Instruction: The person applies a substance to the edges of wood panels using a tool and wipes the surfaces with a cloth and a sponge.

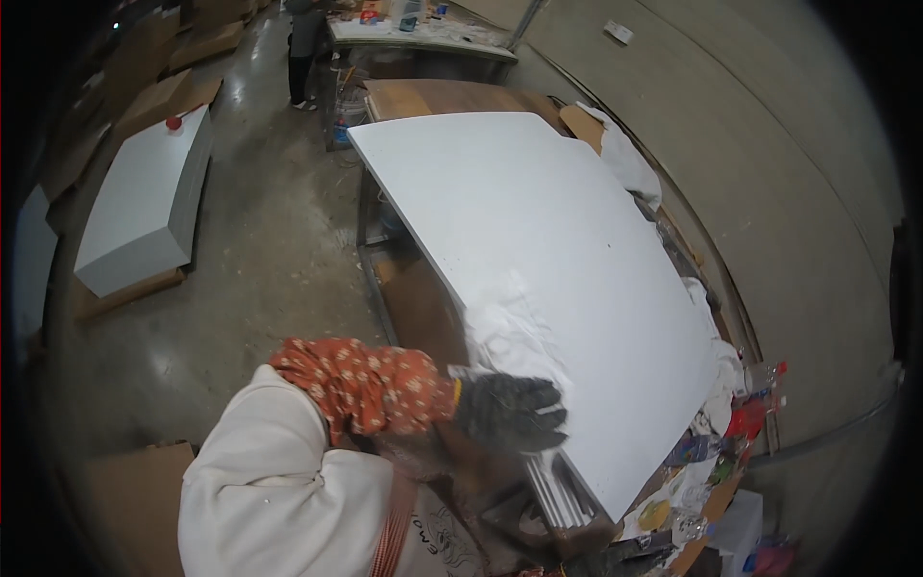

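A large white panel (548,212) lies on a support in front of me, its near corner pointing toward the lower edge. My left hand (510,412), in a dark grey glove, is at the panel's left edge with a bunched white cloth (514,332) under it. The cloth spreads beyond the fingers over the panel, slightly blurred. An orange patterned sleeve (370,385) covers that forearm. At the lower edge, near the panel's near corner, my right hand (625,556) shows only in part, in a dark glove; its fingers cannot be made out.
Another white panel-like box (149,197) lies on cardboard on the floor at left, a red object (174,123) on it. Along the wall at right are rags, bottles (750,415) and clutter. A person (305,53) stands by a cluttered workbench (423,37) at the far end.
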Motion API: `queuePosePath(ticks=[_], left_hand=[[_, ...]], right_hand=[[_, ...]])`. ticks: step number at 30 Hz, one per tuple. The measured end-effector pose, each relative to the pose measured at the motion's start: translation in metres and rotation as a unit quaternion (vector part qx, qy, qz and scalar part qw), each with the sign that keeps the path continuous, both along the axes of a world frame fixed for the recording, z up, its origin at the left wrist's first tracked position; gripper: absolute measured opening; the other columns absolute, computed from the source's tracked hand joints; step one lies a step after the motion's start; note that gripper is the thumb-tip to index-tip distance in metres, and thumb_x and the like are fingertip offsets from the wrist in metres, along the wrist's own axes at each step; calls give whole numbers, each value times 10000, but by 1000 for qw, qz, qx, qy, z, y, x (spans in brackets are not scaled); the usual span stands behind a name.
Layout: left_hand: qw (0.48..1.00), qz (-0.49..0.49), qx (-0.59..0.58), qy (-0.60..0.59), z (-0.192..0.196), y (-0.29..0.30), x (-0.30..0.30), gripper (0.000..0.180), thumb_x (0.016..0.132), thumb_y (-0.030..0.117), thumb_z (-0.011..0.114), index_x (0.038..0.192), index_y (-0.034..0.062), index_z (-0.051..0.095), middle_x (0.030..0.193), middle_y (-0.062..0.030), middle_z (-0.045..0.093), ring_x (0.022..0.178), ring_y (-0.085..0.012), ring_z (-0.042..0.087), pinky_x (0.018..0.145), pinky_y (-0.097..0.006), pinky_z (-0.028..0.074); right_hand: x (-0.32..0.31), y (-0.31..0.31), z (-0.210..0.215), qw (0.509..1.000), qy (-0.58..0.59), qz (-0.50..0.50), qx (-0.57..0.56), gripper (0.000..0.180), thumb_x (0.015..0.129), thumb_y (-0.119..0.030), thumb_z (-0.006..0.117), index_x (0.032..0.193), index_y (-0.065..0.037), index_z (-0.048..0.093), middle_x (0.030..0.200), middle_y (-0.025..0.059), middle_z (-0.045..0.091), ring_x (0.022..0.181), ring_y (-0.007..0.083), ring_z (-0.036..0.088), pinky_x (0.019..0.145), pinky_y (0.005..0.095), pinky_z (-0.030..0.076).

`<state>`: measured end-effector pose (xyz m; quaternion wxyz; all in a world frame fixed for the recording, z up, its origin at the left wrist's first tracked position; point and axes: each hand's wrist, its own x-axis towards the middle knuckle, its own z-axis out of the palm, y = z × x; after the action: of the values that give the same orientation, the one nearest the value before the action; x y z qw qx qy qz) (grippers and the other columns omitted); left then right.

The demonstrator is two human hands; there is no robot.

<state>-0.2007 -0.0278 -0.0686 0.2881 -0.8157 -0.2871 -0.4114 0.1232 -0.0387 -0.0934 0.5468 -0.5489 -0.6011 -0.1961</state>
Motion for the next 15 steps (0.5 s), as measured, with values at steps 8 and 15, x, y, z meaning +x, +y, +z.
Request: queuePosePath(ticks=[8,15], left_hand=[[852,-101,-268,-438,-85,23,-136,412,798,238,619,1183,103,565,1199,-99,570,1134,-258,536,981,-432,444],[876,460,-139,-34,17,-6,-342,401,805,152,558,1202,103,553,1205,-104,567,1140,-297,512,975,-415,391]], right_hand=[[-11,59,24,999,-14,30,-18,531,926,-335,530,1312,17,430,1290,213,484,1171,334,492,952,407,443],[-84,59,56,997,-47,-5,-63,510,910,-288,571,1290,31,452,1292,220,483,1201,340,462,999,410,394]])
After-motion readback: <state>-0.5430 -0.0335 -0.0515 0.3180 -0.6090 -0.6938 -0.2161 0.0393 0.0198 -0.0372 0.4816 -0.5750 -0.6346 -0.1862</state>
